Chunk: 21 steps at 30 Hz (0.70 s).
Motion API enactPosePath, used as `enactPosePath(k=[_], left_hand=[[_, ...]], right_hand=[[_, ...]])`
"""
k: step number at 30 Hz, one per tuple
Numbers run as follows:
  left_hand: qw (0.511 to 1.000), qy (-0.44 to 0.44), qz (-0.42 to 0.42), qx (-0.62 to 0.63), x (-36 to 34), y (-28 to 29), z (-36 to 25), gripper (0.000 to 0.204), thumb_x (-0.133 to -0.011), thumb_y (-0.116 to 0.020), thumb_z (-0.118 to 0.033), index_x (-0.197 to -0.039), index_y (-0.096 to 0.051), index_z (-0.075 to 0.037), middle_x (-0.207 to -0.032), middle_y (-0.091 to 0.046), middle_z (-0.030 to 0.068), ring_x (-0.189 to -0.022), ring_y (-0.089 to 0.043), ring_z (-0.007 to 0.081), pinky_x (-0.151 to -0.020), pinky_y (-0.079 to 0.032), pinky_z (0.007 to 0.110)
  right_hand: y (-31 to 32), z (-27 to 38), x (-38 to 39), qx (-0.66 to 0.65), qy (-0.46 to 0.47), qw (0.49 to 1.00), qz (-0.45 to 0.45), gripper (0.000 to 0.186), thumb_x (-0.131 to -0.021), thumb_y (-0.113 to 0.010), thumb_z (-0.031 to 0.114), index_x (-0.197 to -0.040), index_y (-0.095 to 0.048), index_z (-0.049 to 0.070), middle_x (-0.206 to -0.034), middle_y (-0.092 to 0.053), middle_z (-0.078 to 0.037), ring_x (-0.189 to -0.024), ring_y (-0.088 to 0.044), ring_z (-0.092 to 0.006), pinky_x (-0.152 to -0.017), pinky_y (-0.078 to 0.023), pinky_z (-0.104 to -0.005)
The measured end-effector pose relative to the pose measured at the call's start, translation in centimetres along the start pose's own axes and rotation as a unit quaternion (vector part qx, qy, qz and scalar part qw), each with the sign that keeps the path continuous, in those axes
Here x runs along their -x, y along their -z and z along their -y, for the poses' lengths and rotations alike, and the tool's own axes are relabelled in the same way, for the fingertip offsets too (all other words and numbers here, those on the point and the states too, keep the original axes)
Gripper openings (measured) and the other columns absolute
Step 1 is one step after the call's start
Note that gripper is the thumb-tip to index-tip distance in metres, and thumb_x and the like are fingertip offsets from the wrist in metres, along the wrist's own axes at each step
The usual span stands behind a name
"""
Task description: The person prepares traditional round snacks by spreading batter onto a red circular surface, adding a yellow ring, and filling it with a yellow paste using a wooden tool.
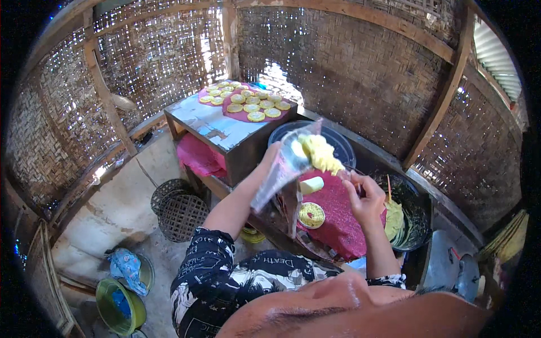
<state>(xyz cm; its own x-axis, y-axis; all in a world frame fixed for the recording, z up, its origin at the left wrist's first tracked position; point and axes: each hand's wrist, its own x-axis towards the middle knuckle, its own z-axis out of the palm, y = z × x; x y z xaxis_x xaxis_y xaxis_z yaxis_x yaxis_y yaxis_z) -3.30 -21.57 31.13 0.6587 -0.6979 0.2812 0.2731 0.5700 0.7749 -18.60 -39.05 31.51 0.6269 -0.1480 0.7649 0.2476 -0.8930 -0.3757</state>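
Observation:
My left hand [271, 151] holds up a clear plastic cone-shaped bag [273, 177], its wide end open. A lump of pale yellow dough [320, 152] is at the bag's mouth. My right hand [367, 197] grips a small utensil under the dough, mostly hidden by fingers and dough. Below, a pink sheet [352, 231] carries a pale cylindrical piece [311, 185] and a small round cup of yellow shreds [310, 215]. A black basin [411, 191] of greenish dough [394, 217] with an orange stick stands to the right. A large tub [344, 141] sits behind the bag.
A low cabinet [189, 115] at the back bears several yellow rounds [253, 101] on pink sheets, with pink material [200, 158] beneath. Woven trays [183, 217] and a green basin [115, 304] are on the left floor. Woven walls surround me; metal ware [442, 270] is at right.

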Motion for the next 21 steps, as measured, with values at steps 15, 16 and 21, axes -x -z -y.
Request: enactPosePath(k=[15, 16, 21], left_hand=[[0.954, -0.273, 0.010, 0.127, 4.2, 6.9, -6.2, 0.013, -0.069, -0.059, -0.011, -0.080, -0.052, -0.007, -0.081, -0.049, 0.0098, -0.089, -0.049, 0.0260, -0.097, -0.027, 0.051], [0.949, -0.279, 0.024, 0.147, 3.7, 5.9, -6.0, 0.013, -0.069, -0.060, -0.013, -0.078, -0.053, -0.008, -0.081, -0.049, 0.0091, -0.089, -0.049, 0.0259, -0.097, -0.027, 0.050], [0.935, -0.289, 0.124, 0.162, 1.4, 2.0, -2.9, 0.015, -0.069, -0.064, -0.019, -0.073, -0.053, -0.010, -0.083, -0.048, 0.0067, -0.090, -0.049, 0.0241, -0.099, -0.024, 0.049]], right_hand=[[13.1, -12.5, 8.7, 0.394, -0.473, 0.761, 0.207, 0.040, -0.075, -0.059, 0.037, -0.102, -0.058, 0.008, -0.095, -0.060, -0.014, -0.088, -0.057, -0.0285, -0.078, -0.042, -0.0345], [12.3, -13.4, 9.8, 0.451, -0.315, 0.818, 0.169, 0.044, -0.076, -0.058, 0.038, -0.108, -0.054, 0.008, -0.103, -0.057, -0.015, -0.094, -0.054, -0.0289, -0.082, -0.040, -0.0342], [4.7, -2.8, 4.8, -0.233, -0.250, 0.924, 0.170, 0.080, -0.077, -0.034, 0.065, -0.124, -0.037, 0.000, -0.122, -0.044, -0.013, -0.111, -0.043, -0.0223, -0.087, -0.036, -0.0350]])
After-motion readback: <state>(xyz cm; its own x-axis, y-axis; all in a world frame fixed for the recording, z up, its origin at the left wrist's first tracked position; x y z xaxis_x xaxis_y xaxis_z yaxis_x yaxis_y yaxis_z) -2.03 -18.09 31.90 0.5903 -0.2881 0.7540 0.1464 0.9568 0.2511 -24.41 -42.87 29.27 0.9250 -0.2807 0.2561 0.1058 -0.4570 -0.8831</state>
